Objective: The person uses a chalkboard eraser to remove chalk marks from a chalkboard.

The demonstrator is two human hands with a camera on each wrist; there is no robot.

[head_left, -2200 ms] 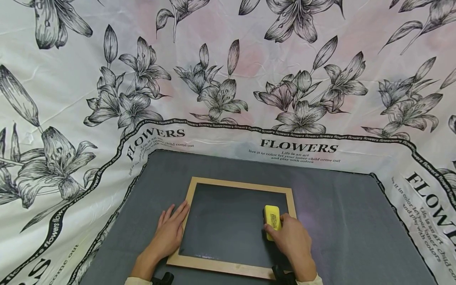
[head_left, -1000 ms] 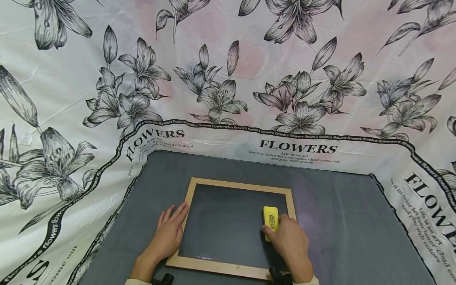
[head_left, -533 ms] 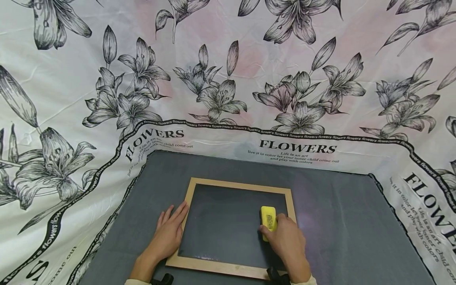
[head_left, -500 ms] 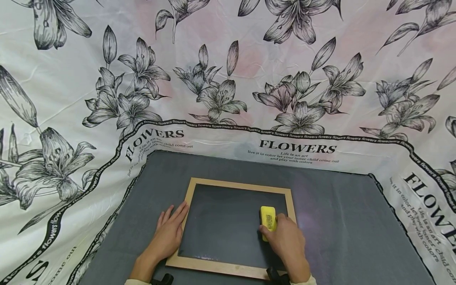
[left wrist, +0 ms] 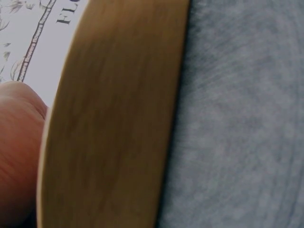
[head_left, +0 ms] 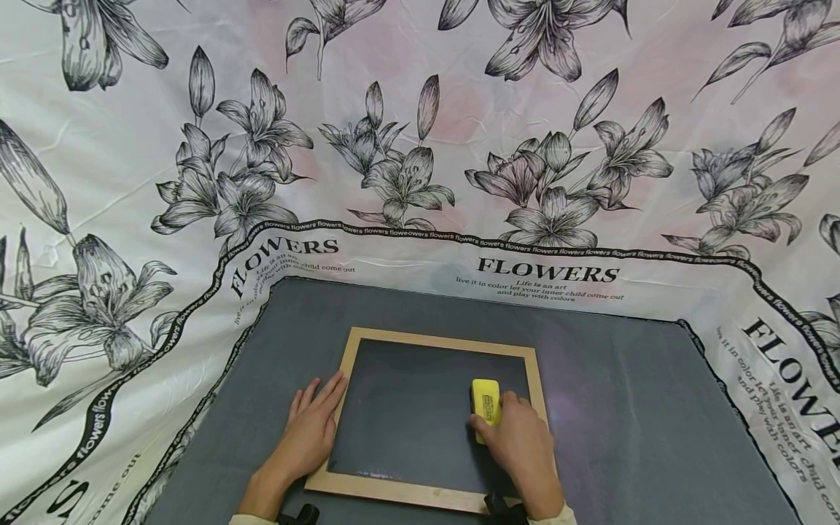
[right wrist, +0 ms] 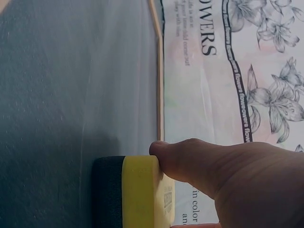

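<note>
Right fingers [head_left: 510, 400] gripped that blocky yellow eraser [head_left: 486, 402], dark pad [right wrist: 108, 190] facing the smooth board [head_left: 413, 408] below! Left fingers [head_left: 332, 391] lay straight, touching the wooden frame [head_left: 442, 341].

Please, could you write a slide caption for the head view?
Right hand holding a yellow eraser over a dark board, left hand touching its wooden frame.

The left hand [head_left: 311, 430] lies outstretched; the right hand [head_left: 523, 439] grips.

The right hand [head_left: 521, 446] grips a yellow board eraser [head_left: 486, 399] on the blackboard [head_left: 407, 408]. The left hand [head_left: 307, 435] rests against its wooden frame [head_left: 394, 490].
</note>
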